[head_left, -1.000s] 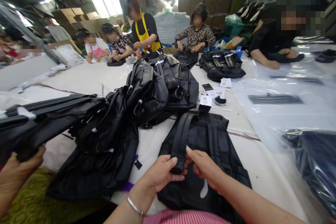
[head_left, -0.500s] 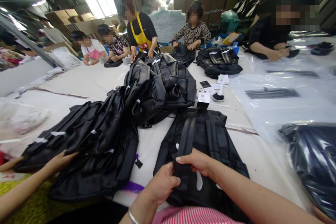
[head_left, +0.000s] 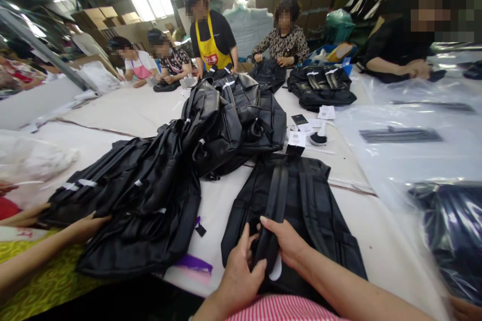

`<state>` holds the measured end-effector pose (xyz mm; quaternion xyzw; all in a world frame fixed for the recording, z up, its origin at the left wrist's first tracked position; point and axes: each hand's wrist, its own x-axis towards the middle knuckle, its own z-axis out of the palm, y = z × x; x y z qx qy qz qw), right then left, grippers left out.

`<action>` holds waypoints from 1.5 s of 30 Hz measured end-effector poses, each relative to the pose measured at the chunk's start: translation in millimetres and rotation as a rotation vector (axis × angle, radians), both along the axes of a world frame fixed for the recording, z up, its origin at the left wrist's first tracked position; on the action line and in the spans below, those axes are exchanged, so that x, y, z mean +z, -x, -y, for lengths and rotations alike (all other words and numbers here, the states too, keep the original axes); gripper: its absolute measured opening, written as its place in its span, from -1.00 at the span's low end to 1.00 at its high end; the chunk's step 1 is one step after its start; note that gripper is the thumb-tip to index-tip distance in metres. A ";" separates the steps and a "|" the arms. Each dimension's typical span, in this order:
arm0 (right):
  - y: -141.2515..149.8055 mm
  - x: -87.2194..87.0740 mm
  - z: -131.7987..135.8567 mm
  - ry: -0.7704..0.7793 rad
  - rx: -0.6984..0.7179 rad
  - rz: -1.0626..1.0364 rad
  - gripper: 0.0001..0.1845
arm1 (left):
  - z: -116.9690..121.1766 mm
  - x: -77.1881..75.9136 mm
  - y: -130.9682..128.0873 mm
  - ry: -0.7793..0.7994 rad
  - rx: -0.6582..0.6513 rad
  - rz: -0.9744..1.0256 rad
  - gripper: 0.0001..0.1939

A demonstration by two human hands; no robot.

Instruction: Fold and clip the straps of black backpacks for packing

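A black backpack [head_left: 316, 180] lies on the table right in front of me, its two shoulder straps facing up. My right hand [head_left: 288, 242] grips the left-lying shoulder strap [head_left: 277, 190] from the right, thumb on top. Just below, my left hand [head_left: 243, 266] is closed around the same strap's lower part from the left, and its fingertips are partly hidden. A white rounded piece [head_left: 276, 269] shows under the strap beside my right hand. The backpack's lower edge is hidden behind my arms and pink-striped clothing.
At left, a co-worker's hand [head_left: 85, 228] touches more black backpacks [head_left: 150, 210]. A backpack pile [head_left: 233, 120] fills the table's middle. Tags [head_left: 296, 139] and a black-bristled brush [head_left: 318, 138] lie behind my backpack. Plastic-wrapped goods [head_left: 448, 230] sit at right. Several people work across the table.
My hands have shifted along the strap, and its lower part is now bent up between them. The left neighbour's hands remain on the backpacks. The view has shifted slightly.
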<state>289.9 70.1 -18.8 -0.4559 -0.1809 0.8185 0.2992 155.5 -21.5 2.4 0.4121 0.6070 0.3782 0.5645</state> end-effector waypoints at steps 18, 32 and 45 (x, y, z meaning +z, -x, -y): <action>-45.6 15.0 19.2 -0.093 0.387 0.054 -0.71 | -13.4 25.8 14.0 0.273 0.216 0.171 -0.67; -49.3 20.9 7.7 -0.374 0.549 0.299 -0.71 | -19.3 32.1 34.0 0.635 0.393 0.564 -0.61; -105.3 -22.6 -73.2 -1.411 0.654 1.211 -0.51 | -24.7 15.9 44.3 0.665 0.422 0.731 -0.71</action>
